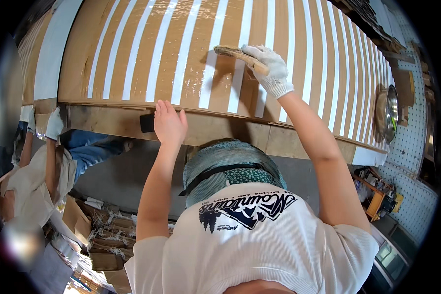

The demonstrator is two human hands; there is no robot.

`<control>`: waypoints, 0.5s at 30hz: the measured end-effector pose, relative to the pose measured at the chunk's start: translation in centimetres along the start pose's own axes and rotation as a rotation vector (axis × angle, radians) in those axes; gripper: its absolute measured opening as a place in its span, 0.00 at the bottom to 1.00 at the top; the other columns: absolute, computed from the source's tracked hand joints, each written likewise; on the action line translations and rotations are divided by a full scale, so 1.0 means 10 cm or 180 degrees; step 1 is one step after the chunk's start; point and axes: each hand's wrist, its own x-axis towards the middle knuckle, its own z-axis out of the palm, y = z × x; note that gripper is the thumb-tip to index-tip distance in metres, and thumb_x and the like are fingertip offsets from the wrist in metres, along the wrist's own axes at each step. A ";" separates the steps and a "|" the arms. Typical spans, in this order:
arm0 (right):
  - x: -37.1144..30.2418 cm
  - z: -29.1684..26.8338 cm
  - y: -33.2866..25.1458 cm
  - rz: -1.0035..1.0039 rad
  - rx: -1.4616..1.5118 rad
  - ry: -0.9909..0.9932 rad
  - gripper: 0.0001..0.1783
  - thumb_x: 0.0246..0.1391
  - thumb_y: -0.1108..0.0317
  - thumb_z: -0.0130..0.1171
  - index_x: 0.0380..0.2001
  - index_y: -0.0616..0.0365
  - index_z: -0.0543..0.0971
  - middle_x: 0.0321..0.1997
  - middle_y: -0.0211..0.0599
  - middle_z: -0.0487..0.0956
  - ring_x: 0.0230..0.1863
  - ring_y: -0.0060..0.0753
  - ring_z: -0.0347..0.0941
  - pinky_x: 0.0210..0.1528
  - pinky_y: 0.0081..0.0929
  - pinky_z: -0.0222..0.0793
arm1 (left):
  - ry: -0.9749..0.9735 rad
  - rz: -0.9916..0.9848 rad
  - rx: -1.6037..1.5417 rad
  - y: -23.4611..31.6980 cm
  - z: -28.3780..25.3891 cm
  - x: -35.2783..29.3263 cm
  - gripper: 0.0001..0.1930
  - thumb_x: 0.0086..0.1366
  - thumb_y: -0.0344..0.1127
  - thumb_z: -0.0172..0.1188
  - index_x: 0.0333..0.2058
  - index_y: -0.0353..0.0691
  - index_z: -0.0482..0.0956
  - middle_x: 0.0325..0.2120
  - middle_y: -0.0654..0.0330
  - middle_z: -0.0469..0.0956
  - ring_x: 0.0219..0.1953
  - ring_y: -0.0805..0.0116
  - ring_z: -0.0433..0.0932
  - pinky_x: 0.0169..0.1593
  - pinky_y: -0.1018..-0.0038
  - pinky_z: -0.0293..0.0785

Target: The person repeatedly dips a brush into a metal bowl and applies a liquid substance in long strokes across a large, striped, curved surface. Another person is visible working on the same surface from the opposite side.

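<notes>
My right hand point(270, 70), in a white knit glove, is closed around a flat wooden brush point(237, 55), seen nearly edge-on. The brush is held above brown cardboard point(174, 59) laid out in a long row of strips, with white strips between them, and casts a shadow there. A wet shine lies on the cardboard left of the brush. My left hand point(170, 122) is bare, its fingers stretched out, with the fingertips at the near edge of the cardboard. Nothing shows in that hand. Beside it, a small black block point(147, 123) sits at the table's edge.
A metal bowl point(388, 115) stands at the far right end of the table. To the left, a co-worker point(39, 171) in white gloves is at another striped stack point(34, 46). Cardboard bundles point(110, 240) lie at lower left; an orange-framed rack point(375, 198) is at right.
</notes>
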 end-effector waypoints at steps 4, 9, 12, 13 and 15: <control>-0.43 0.11 0.15 -0.0213 -0.0133 -0.0144 0.17 0.55 0.67 0.58 0.49 0.39 0.80 0.38 0.33 0.79 0.44 0.40 0.78 0.46 0.36 0.75 | -0.0754 -0.0357 0.0341 0.27 -0.23 0.23 0.49 0.60 0.68 0.59 0.54 0.16 0.70 0.60 0.29 0.67 0.61 0.41 0.71 0.63 0.59 0.68; -0.35 -0.18 0.15 0.0364 0.0693 -0.0439 0.13 0.56 0.57 0.62 0.44 0.42 0.83 0.41 0.34 0.83 0.45 0.43 0.79 0.47 0.36 0.76 | -0.1134 -0.0632 0.0783 0.54 -0.27 0.33 0.64 0.51 0.80 0.57 0.57 0.10 0.64 0.60 0.25 0.64 0.65 0.37 0.64 0.64 0.55 0.64; -0.15 -0.13 0.36 0.0638 0.0291 -0.0996 0.15 0.54 0.55 0.64 0.37 0.53 0.83 0.40 0.43 0.83 0.43 0.49 0.80 0.47 0.41 0.76 | -0.1448 -0.0831 0.0361 0.73 -0.44 0.47 0.66 0.47 0.78 0.64 0.59 0.10 0.61 0.62 0.23 0.60 0.67 0.34 0.61 0.68 0.54 0.59; 0.05 -0.10 0.47 0.0672 0.0019 -0.1153 0.16 0.53 0.54 0.64 0.36 0.55 0.83 0.39 0.45 0.83 0.43 0.51 0.80 0.47 0.42 0.76 | -0.1061 -0.0873 0.0521 0.71 -0.31 0.41 0.68 0.44 0.77 0.66 0.60 0.11 0.59 0.63 0.23 0.59 0.67 0.33 0.60 0.70 0.53 0.56; 0.60 -0.27 0.68 0.0965 -0.0165 -0.1312 0.18 0.52 0.54 0.65 0.34 0.59 0.80 0.37 0.50 0.82 0.41 0.54 0.80 0.44 0.45 0.76 | -0.1132 -0.1009 0.0495 0.72 -0.28 0.45 0.69 0.43 0.78 0.66 0.61 0.12 0.57 0.64 0.23 0.58 0.68 0.34 0.58 0.71 0.53 0.55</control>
